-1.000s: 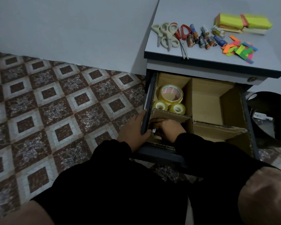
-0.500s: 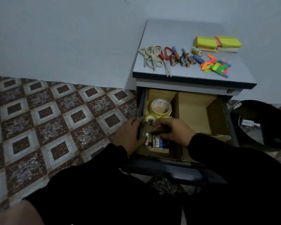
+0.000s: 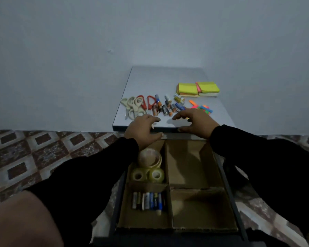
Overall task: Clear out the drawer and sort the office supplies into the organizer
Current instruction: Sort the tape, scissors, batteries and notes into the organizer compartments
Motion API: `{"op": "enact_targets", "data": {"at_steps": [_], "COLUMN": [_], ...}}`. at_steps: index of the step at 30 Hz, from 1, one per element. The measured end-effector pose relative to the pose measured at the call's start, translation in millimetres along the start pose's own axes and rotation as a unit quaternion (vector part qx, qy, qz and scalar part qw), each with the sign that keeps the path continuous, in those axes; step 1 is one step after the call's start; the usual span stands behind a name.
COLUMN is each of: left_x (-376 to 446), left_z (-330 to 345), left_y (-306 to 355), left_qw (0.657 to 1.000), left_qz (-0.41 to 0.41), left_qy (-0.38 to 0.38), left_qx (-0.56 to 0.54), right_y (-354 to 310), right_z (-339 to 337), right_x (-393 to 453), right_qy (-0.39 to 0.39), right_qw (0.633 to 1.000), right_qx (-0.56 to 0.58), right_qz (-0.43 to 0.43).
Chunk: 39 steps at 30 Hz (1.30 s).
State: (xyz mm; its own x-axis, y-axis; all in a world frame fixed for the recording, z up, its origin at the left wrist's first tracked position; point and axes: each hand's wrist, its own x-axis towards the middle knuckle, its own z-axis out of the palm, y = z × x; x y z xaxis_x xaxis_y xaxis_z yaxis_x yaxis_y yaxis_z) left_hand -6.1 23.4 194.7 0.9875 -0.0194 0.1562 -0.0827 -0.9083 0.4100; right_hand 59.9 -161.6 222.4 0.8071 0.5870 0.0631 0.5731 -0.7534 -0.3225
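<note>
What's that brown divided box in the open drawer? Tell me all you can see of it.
The organizer looks like plain brown cardboard, an open-topped tray that fills the drawer. Cardboard walls split it into four compartments. The far left one holds three tape rolls, a large one behind two small ones. The near left one holds batteries lying side by side. Both right compartments look empty, though they are dim. Neither hand touches it.

A: Clothing on the arms?
B: Long black sleeves (image 3: 89, 175), plain, no markings; cuffs end at the wrists.
A: Left hand (image 3: 143, 129), right hand (image 3: 194, 123)?
B: Both bare. No gloves, rings or watch visible.
</note>
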Motion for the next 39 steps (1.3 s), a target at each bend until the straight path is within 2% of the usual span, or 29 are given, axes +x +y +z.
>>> {"op": "enact_targets", "data": {"at_steps": [6,9,16,21,27,32,39], "left_x": [74.8,111.9,172.4,192.6,203.3,207.8,215.2], "left_z": [-15.6,-17.2,-14.5,-15.9,-10.1,-3.6,3.3], "left_y": [-4.4,-9.8,-22.8,-32.7,-33.5,-37.4,-45.3], "left_qw": [0.999,0.996,0.988,0.981,0.974,0.986,0.991], "left_qz": [0.004,-0.005,-0.034,-0.051,-0.034,-0.039,-0.042], "left_qy": [0.003,-0.002,-0.073,-0.139,-0.112,-0.094,-0.091], "left_qx": [0.053,0.087,0.132,0.127,0.192,0.132,0.092], "right_y": [30.3,46.8,75.5,78.8,73.2,68.5,67.1], "right_z": [-29.9,-37.7,-31.8,-26.6,-19.5,-9.9,2.9], "right_x": [54.4,81.5,130.7,145.8,159.5,172.6,190.5], "right_qy": [0.031,0.019,-0.077,-0.064,-0.033,-0.05,-0.009], "right_qw": [0.999,0.999,0.992,0.99,0.992,0.99,0.997], "right_qx": [-0.008,-0.028,-0.09,-0.124,-0.098,-0.115,-0.072], "right_qz": [-0.002,0.006,0.03,-0.016,-0.066,-0.069,-0.021]}}
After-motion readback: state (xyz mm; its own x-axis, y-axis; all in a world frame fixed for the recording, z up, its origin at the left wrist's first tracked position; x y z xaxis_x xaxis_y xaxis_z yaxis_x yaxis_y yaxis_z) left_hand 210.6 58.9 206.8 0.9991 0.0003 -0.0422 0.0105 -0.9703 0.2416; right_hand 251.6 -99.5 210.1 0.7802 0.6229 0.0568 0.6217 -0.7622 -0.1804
